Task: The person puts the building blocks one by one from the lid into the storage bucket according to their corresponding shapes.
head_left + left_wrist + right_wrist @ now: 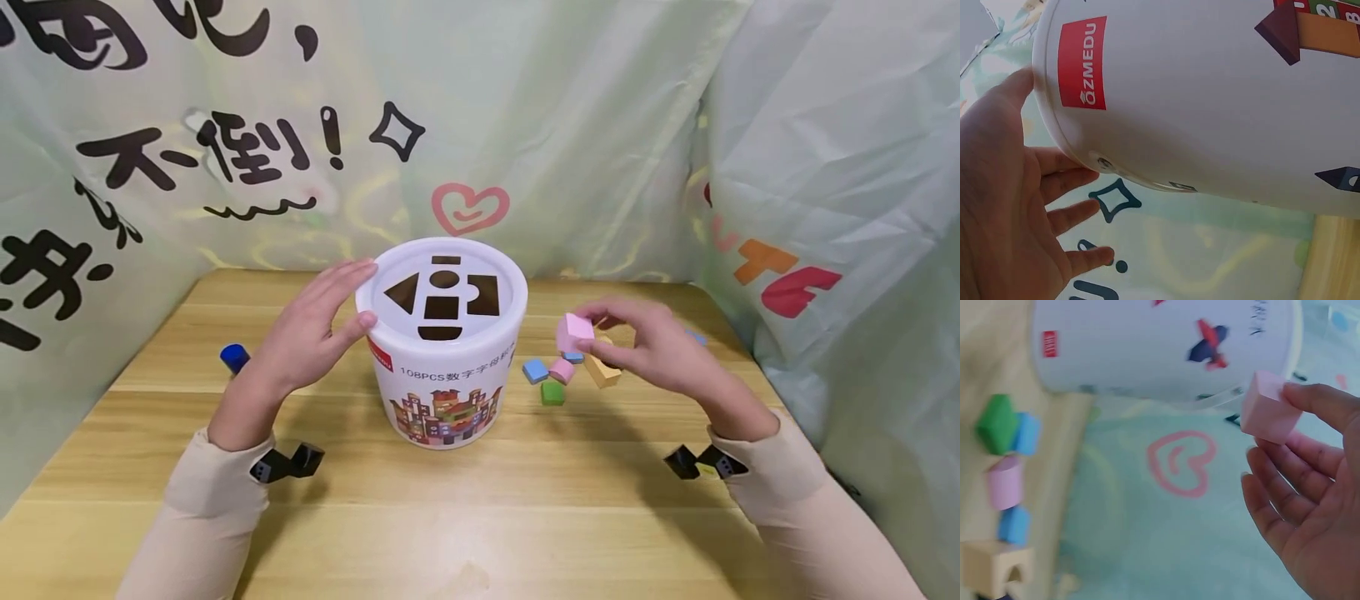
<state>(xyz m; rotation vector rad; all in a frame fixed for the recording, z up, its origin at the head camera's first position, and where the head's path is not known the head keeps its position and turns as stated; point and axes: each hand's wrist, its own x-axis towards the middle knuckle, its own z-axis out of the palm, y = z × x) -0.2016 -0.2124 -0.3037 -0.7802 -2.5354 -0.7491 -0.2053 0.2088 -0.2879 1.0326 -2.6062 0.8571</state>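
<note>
A white bucket (450,392) stands upright on the table, its lid (412,323) cut with a triangle, a circle, a square and other shaped holes. My left hand (311,325) rests against the lid's left rim, thumb at the near side and fingers farther back. In the left wrist view those fingers are spread and nearly straight along the rim. To the right of the bucket, my right hand (656,346) pinches a pink block (576,332) between thumb and fingers, raised over the loose blocks. The right wrist view shows the pink block (1269,409) with flat square-edged faces.
Below the right hand lie a blue block (536,371), a pink cylinder (561,371), a green block (552,393) and a tan arch block (603,367). A dark blue cylinder (235,358) lies left, beside the left forearm. A printed curtain (585,150) hangs behind the table.
</note>
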